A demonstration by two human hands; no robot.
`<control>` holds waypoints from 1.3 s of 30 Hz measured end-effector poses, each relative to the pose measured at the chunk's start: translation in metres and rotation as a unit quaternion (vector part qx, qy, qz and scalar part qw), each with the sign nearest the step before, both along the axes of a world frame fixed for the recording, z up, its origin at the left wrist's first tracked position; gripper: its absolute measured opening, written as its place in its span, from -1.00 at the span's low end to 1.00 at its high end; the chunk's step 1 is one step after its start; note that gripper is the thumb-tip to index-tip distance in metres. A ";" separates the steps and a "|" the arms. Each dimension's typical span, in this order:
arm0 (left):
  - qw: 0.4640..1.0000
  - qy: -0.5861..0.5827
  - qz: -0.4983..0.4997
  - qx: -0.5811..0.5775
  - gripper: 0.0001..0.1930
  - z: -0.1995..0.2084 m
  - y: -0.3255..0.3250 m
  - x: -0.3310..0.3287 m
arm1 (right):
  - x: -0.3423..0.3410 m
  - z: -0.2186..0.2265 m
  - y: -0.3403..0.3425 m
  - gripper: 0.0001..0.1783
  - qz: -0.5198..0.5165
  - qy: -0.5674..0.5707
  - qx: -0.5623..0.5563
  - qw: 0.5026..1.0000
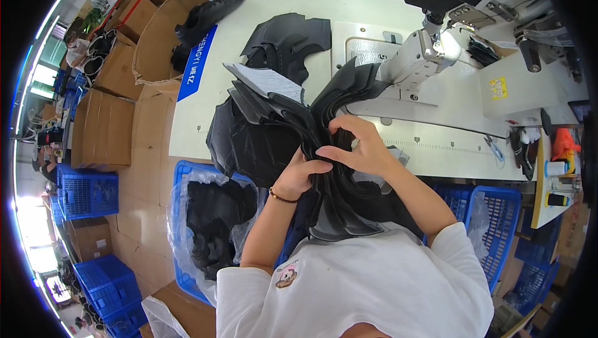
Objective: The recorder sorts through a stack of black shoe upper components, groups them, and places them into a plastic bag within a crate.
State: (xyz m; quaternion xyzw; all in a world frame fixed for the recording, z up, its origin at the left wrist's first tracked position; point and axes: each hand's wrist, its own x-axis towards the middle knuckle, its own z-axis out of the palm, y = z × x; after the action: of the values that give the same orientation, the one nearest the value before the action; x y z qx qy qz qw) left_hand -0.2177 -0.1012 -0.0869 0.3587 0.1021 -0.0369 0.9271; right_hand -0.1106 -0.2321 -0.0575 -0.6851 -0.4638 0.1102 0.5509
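A thick bundle of black shoe-upper pieces [336, 198] is gripped between my two hands near the table's front edge. Its layers fan out above and below the grip, and one flap at the upper left shows a light grey side. My left hand [294, 179] closes around the bundle's left side, thumb across the front. From the right, my right hand [364, 150] pinches the layers with curled fingers and thumb. Another pile of black upper pieces [246, 145] lies beside the bundle on the left. Farther back, more black uppers [283, 36] rest on the white table [205, 127].
A sewing machine [423, 57] stands at the right of the table, with thread snips [495, 149] near the front edge. Blue crates [187, 263] flank me, the left one holding black pieces. A black shoe [215, 11] sits by a cardboard box [159, 33] at the back left.
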 end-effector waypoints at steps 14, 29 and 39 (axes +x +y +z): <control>0.996 -0.055 -0.021 -0.061 -0.39 -0.011 0.004 -0.006 | -0.005 -0.004 -0.004 -0.80 0.007 -0.025 -0.079 0.997; 0.992 -0.106 -0.031 -0.058 -0.50 -0.016 0.003 -0.006 | -0.015 -0.003 -0.001 -0.72 -0.015 0.002 -0.015 1.000; 0.991 -0.022 0.008 -0.129 -0.56 0.005 -0.008 -0.002 | -0.012 -0.010 -0.001 -0.76 0.018 -0.011 0.007 1.000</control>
State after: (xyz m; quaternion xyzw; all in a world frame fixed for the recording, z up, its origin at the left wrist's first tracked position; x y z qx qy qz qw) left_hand -0.2200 -0.1089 -0.0823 0.2357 0.0791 -0.0350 0.9680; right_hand -0.1225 -0.2335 -0.0680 -0.6742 -0.4831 0.1092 0.5479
